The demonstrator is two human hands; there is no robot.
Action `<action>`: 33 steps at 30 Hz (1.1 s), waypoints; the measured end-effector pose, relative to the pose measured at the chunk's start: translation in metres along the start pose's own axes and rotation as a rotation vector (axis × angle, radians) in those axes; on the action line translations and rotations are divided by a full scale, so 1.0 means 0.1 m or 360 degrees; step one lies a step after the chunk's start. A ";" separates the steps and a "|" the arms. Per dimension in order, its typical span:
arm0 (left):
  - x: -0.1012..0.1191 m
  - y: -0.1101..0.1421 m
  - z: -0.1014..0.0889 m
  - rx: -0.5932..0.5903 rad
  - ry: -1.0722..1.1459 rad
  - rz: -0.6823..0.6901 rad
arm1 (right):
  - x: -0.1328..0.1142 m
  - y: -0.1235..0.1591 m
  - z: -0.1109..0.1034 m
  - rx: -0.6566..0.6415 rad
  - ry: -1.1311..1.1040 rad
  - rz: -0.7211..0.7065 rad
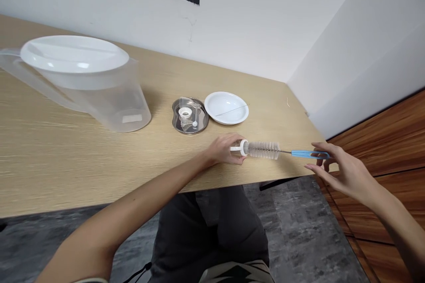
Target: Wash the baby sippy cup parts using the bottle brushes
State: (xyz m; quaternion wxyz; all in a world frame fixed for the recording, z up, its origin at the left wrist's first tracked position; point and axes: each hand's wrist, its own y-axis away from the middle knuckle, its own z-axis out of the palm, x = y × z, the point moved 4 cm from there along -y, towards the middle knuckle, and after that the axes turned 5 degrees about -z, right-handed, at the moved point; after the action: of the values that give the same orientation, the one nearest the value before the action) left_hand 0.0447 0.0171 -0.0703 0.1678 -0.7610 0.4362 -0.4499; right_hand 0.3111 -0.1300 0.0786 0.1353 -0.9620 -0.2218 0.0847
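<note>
Near the table's front edge, my left hand (229, 148) is closed around a small clear bottle with a white collar and white handle (243, 147). Much of the bottle is hidden behind my fingers. A bottle brush (264, 150) with pale bristles lies in line with the bottle, its tip at or just inside the mouth; which of these I cannot tell. My right hand (338, 166) has its fingers curled about the end of the brush's blue looped handle (308, 154), with the thumb below it.
A metal tray (191, 131) holds a white ring and several small clear parts. Beside it is a white bowl (227, 117) with a thin rod across it. A large lidded pitcher (109, 101) stands left. Wooden cabinet fronts (392, 141) border the table's right end.
</note>
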 end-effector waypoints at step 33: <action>0.06 0.00 -0.01 0.0002 -0.0073 0.0025 | 0.13 0.04 0.01 0.0197 -0.0780 0.0595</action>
State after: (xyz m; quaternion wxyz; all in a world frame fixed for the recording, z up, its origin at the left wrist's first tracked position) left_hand 0.0449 0.0127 -0.0666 0.1818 -0.7676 0.4379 -0.4312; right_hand 0.3239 -0.1272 0.0756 0.1181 -0.9270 -0.0616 0.3507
